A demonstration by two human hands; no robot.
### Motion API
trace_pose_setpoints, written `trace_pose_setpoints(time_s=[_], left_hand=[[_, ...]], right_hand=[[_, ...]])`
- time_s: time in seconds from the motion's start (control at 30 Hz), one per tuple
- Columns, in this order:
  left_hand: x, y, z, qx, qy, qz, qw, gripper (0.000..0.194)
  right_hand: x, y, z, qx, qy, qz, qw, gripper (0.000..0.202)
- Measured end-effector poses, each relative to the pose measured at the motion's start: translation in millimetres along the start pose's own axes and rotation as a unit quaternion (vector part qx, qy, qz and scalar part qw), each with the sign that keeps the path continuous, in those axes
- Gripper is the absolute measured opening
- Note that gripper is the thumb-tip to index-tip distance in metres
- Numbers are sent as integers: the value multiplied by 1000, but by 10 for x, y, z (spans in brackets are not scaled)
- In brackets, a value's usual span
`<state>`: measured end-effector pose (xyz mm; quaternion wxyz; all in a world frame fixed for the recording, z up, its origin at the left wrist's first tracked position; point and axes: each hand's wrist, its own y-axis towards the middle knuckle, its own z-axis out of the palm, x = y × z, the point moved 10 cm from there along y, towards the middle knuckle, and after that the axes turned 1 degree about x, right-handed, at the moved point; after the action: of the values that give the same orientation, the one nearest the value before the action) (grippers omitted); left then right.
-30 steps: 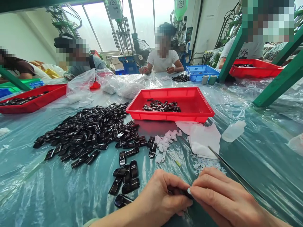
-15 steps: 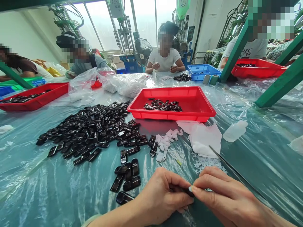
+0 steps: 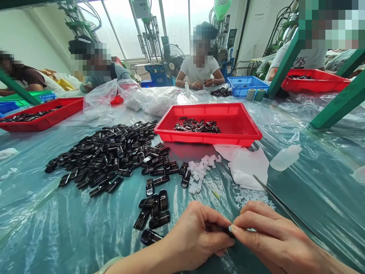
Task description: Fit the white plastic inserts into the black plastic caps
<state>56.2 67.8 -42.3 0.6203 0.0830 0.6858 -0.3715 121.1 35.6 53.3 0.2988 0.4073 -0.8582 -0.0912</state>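
Observation:
My left hand [image 3: 199, 236] is closed on a small black part [image 3: 229, 230], mostly hidden by the fingers, at the bottom centre. My right hand [image 3: 265, 232] meets it from the right, thumb and fingers pinched at the end of that part; whether they hold something small there I cannot make out. Several glossy black pieces [image 3: 159, 219] lie left of my left hand, below a large heap of the same pieces [image 3: 108, 152]. White small parts [image 3: 201, 169] and tiny translucent bits [image 3: 251, 196] lie beyond my hands.
A red tray [image 3: 208, 139] with black pieces stands ahead. Right of centre are a white cloth [image 3: 249, 167], a translucent bottle [image 3: 286, 157] and long dark tweezers [image 3: 282, 205]. A person [image 3: 199, 72] sits across the table; others sit left and right. Green beams [image 3: 339, 102] slant at the right.
My hands keep nearly the same hold. Across the table, the person's hands have lowered to the tabletop. The view has shifted slightly.

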Motion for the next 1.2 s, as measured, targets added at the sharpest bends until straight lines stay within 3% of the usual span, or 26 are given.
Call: trace_pose_setpoints(time_s=[0.2,0.33,0.43,0.57,1.07,1.2], left_hand=[[34,15,-20,-10,-10,-15,1000,11],[77,11,-22,-15,-72,-44,996,13],[52,10,5,0,-94,-53,994,19],[-14,1,0,11,-104,-44,994,25],[-43,-5,-13,15,-120,-38,992,21],[-54,3,-15,19,-120,-32,992,25]], right_hand=[[-62,25,-2,-6,33,11,999,18],[-303,51,-117,-37,98,64,992,19],[-547,10,-157,-45,11,115,992,17],[-726,-42,11,37,-108,150,982,19],[-747,-100,126,62,-149,170,972,23],[-728,-56,89,35,-128,162,978,23]])
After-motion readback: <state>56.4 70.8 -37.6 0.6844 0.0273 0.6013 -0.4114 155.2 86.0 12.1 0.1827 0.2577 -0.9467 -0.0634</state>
